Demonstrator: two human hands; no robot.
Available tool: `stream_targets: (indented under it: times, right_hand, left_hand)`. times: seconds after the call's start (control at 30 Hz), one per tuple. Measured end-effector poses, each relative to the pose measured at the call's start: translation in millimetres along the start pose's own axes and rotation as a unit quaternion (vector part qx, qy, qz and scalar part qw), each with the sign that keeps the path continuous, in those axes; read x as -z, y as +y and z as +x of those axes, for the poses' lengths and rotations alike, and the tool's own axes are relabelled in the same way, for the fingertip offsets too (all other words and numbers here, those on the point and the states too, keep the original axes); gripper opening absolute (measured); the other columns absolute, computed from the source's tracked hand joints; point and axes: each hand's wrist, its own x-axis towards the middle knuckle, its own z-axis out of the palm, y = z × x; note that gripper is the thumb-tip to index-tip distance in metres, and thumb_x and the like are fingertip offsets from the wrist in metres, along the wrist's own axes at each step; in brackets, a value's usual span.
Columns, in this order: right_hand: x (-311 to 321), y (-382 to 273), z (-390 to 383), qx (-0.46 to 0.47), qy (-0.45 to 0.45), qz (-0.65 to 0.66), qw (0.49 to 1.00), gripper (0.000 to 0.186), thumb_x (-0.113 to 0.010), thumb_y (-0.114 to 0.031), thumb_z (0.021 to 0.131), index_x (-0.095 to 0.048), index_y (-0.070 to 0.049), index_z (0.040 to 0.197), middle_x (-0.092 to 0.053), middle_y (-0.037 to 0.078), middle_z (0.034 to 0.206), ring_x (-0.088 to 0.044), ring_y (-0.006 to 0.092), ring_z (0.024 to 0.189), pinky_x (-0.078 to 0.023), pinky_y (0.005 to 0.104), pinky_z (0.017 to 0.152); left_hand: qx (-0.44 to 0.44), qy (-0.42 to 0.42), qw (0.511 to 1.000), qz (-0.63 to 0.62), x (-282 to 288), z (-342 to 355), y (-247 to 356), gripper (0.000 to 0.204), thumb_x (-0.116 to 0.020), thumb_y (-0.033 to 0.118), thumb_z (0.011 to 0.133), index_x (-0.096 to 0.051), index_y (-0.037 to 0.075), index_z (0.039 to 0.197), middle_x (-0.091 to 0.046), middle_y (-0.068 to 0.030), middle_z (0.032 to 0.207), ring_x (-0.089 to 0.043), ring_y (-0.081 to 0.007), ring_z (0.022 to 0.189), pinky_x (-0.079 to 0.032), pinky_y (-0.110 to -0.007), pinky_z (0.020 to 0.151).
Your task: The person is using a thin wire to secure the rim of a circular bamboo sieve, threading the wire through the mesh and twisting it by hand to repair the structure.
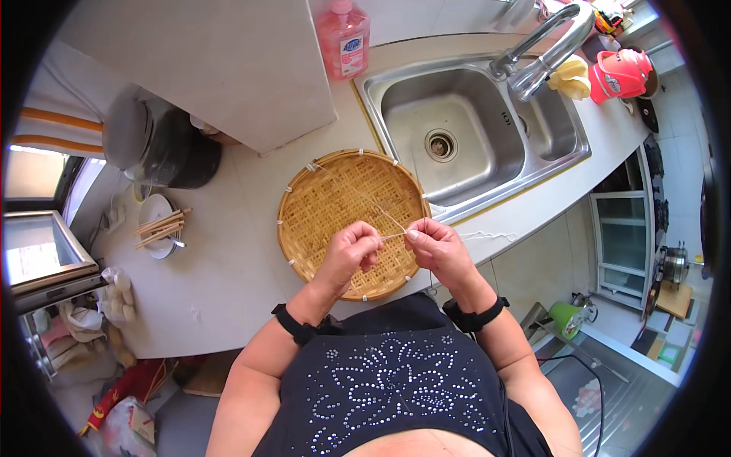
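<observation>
White string (393, 235) is stretched in a short span between the two hands, above the right part of a round woven bamboo tray (324, 228). The left hand (349, 255) pinches it with the thumb and the index finger, and its other fingers are curled inward. The right hand (443, 250) also grips the string between thumb and forefinger, and loose white ends come out at its right side. One thin strand runs from the right hand up across the tray, toward its upper left rim. This tray lies on the white counter (205, 297), just beside the steel sink (407, 107). Farther to the left, wooden chopsticks (164, 225) rest on a white plate (158, 251).
</observation>
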Motion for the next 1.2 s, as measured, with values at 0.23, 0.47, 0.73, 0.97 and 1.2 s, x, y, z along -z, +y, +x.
stream_targets:
  times: [0.23,0.47,0.73,0.97,1.2]
  right_hand:
    - [-9,6,-5,-0.015,-0.005,-0.05,0.999,0.014,-0.069,-0.02,0.091,-0.065,-0.006,0.09,-0.062,-0.003,0.073,-0.036,-0.0004,0.048,-0.026,0.0178,0.043]
    - [-15,3,-9,-0.013,-0.016,-0.091,0.996,0.016,-0.068,-0.022,0.091,-0.066,-0.007,0.088,-0.062,-0.003,0.072,-0.036,-0.0008,0.049,-0.025,0.0175,0.044]
    - [-17,3,-9,-0.03,-0.016,-0.054,0.998,0.014,-0.063,-0.02,0.095,-0.064,-0.007,0.091,-0.062,-0.002,0.071,-0.035,-0.0007,0.048,-0.025,0.0171,0.043]
    - [-19,-1,-12,-0.033,-0.025,-0.024,0.999,0.014,-0.06,-0.02,0.096,-0.062,-0.007,0.092,-0.062,0.0,0.069,-0.035,-0.0001,0.046,-0.024,0.0167,0.042]
    - [-21,-4,-18,-0.061,-0.056,-0.025,0.996,0.014,-0.06,-0.02,0.096,-0.061,-0.007,0.091,-0.059,-0.001,0.068,-0.035,0.0002,0.048,-0.025,0.0168,0.043]
  left_hand:
    - [-0.203,0.1,0.957,0.18,-1,-18,-3,0.005,-0.066,0.007,0.09,-0.067,0.003,0.093,-0.059,0.0005,0.081,-0.055,-0.0048,0.071,-0.044,-0.021,0.059]
    - [-0.299,0.048,0.902,0.309,-14,-25,6,0.007,-0.07,0.004,0.086,-0.07,0.003,0.093,-0.061,-0.0023,0.087,-0.058,-0.0078,0.076,-0.047,-0.022,0.064]
    - [-0.223,0.127,0.95,0.178,-5,-13,-4,0.006,-0.059,0.009,0.095,-0.06,0.004,0.095,-0.054,0.0036,0.075,-0.05,-0.0024,0.062,-0.043,-0.019,0.054]
    - [-0.208,0.058,0.948,0.234,5,-14,-8,0.012,-0.059,0.01,0.096,-0.062,0.003,0.105,-0.056,0.0033,0.082,-0.052,-0.0024,0.061,-0.044,-0.018,0.055]
    - [-0.342,0.023,0.876,0.34,-11,-15,11,0.016,-0.066,0.001,0.084,-0.069,0.007,0.098,-0.059,-0.0051,0.085,-0.057,-0.0126,0.068,-0.046,-0.024,0.058]
